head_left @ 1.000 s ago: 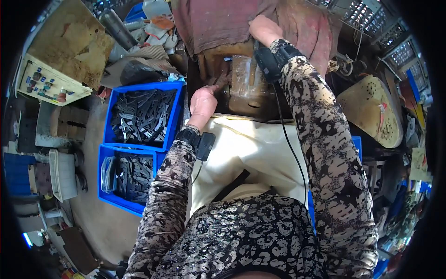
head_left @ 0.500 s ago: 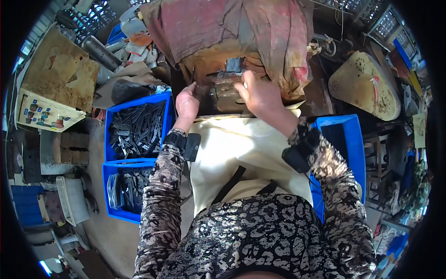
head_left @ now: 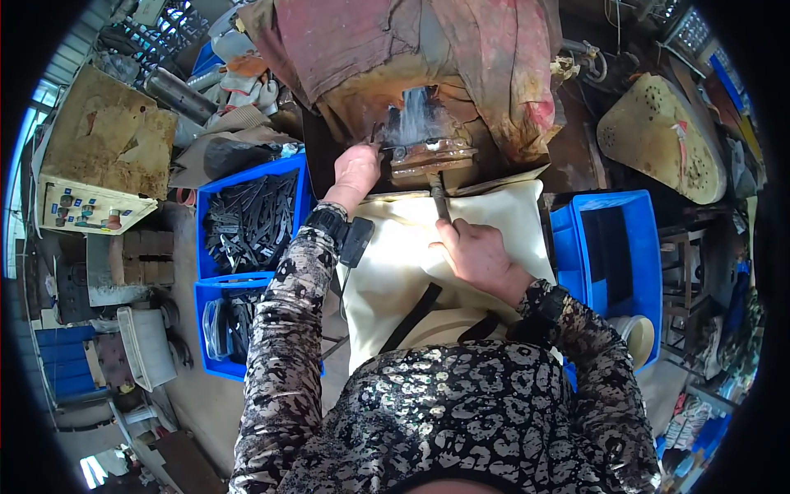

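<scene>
Down comes the right hand (head_left: pixel 480 255) from the rusty press block (head_left: pixel 428 152) since half a second ago, now nearer on the cream apron (head_left: pixel 395 263), fingers curled around a thin dark rod (head_left: pixel 439 200) that runs up to the block. Left hand (head_left: pixel 355 169) is closed against the block's left edge; what it pinches, I cannot tell. That block is brown, rust-stained, with a bright worn patch, under a stained cloth (head_left: pixel 461 58). Blue bins (head_left: pixel 247 218) of dark parts sit left.

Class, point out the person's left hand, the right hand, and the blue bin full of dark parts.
left hand (head_left: pixel 355 169), head view, back of hand
right hand (head_left: pixel 476 255), head view, back of hand
blue bin (head_left: pixel 207 185), head view, upper left rim
</scene>
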### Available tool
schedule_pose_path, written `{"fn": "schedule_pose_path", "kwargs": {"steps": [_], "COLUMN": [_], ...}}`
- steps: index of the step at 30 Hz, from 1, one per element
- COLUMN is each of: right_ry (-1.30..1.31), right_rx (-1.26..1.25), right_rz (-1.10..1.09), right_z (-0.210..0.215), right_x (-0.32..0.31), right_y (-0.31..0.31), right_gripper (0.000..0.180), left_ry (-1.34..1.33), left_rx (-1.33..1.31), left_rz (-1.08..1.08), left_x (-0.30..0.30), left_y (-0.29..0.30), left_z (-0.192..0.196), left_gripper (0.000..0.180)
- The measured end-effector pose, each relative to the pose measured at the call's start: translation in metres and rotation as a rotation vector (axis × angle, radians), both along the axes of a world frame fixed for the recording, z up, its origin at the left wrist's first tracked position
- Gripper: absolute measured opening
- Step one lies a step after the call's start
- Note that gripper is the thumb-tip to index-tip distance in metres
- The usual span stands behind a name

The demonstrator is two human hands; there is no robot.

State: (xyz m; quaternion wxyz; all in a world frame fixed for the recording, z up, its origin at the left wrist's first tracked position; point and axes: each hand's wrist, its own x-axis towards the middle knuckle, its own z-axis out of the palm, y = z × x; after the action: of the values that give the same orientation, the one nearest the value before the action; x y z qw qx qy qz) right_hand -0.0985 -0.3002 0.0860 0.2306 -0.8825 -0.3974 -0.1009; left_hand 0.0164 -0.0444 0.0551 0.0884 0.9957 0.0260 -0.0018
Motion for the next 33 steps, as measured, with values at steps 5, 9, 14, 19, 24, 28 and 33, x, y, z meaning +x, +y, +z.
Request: {"fn": "schedule_pose_path", "kwargs": {"steps": [5,9,14,19,24,28,33], "right_ry": [0.096,0.304,0.629,1.206,1.242,1.182,1.148], "right_rx": [-0.064,0.052,-0.055,0.751,1.204,1.262,1.026], "right_rz": [-0.043,0.106,-0.129,-0.321,-0.253,-0.259,-0.22], "right_z": [0.003,0.016,0.037,0.024,0.006,-0.006,-0.002], "right_x": [-0.002,0.011,0.047,0.099,0.118,0.123,0.112], "right_y": [0.001,-0.001,0.001,0.025,0.057,0.026,-0.008], "right_gripper": [0.041,0.045,0.047,0.031,0.022,0.018,0.013], "left_ry": [0.179,0.146,0.204,-0.023,-0.421,-0.187,-0.058], "left_rx": [0.213,0.238,0.32,0.124,-0.073,-0.714,-1.156], "left_rz": [-0.117,-0.176,-0.151,-0.073,-0.304,-0.116,0.106], "left_x": [0.024,0.031,0.02,-0.022,-0.053,-0.053,-0.021], "left_y": [0.008,0.018,0.004,-0.026,-0.051,-0.046,-0.01], "left_z": [-0.014,-0.04,-0.006,0.053,0.061,0.08,0.044], "left_gripper": [0.017,0.016,0.016,0.021,0.03,0.04,0.046]}}
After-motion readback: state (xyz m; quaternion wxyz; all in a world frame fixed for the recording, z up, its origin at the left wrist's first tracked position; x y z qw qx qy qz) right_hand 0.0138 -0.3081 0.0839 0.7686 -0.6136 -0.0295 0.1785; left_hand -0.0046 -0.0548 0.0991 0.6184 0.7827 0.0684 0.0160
